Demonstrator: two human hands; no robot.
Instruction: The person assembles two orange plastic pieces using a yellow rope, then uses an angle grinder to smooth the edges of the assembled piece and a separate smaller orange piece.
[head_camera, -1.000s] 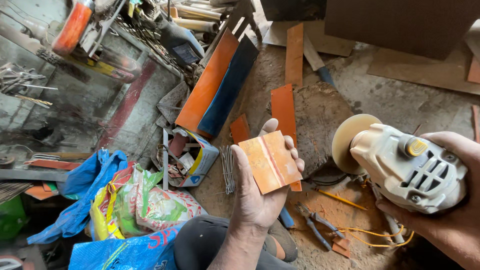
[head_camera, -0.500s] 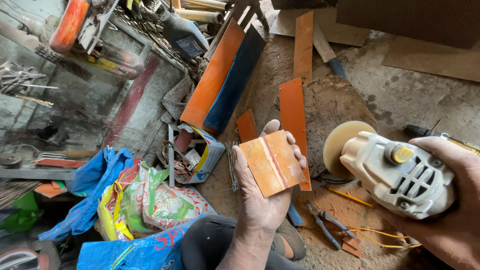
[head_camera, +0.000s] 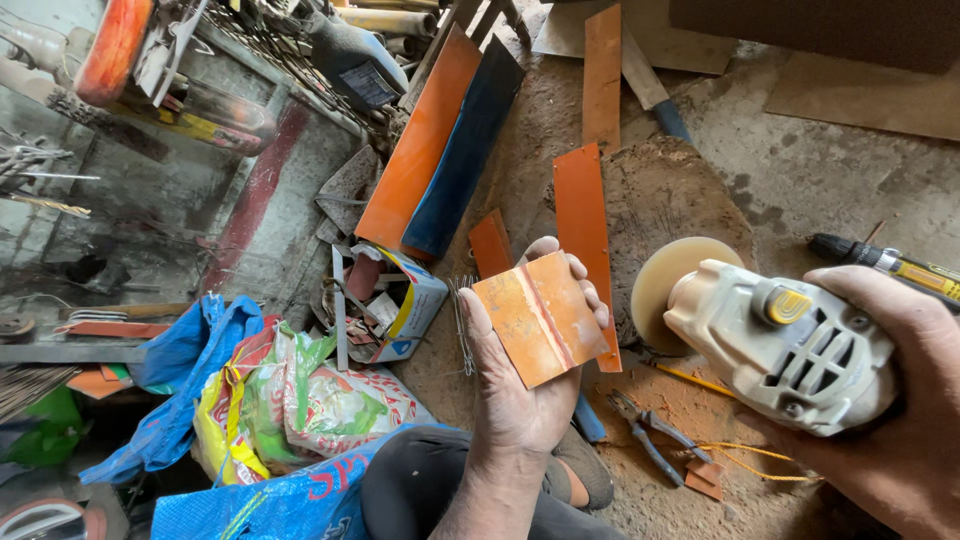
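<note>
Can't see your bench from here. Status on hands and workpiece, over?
Left hand holds small orange metal plate flat on palm. Right hand grips angle grinder, disc beside plate, not touching. Nothing between them.

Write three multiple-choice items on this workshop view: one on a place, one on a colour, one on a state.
1. Where does the pair of pliers lie?
A. On the ground below the angle grinder
B. In the left hand
C. On the blue bag

2. What colour is the small metal plate?
A. Green
B. Orange
C. White

3. How does the left hand hold the plate?
A. Pinched by one corner
B. Crushed in a fist
C. Flat on the open palm, fingers behind

Answers: 1 A, they rest on the dirt under the angle grinder that the right hand grips. 2 B, its face is orange. 3 C, the fingertips curl over its far edge.
</note>
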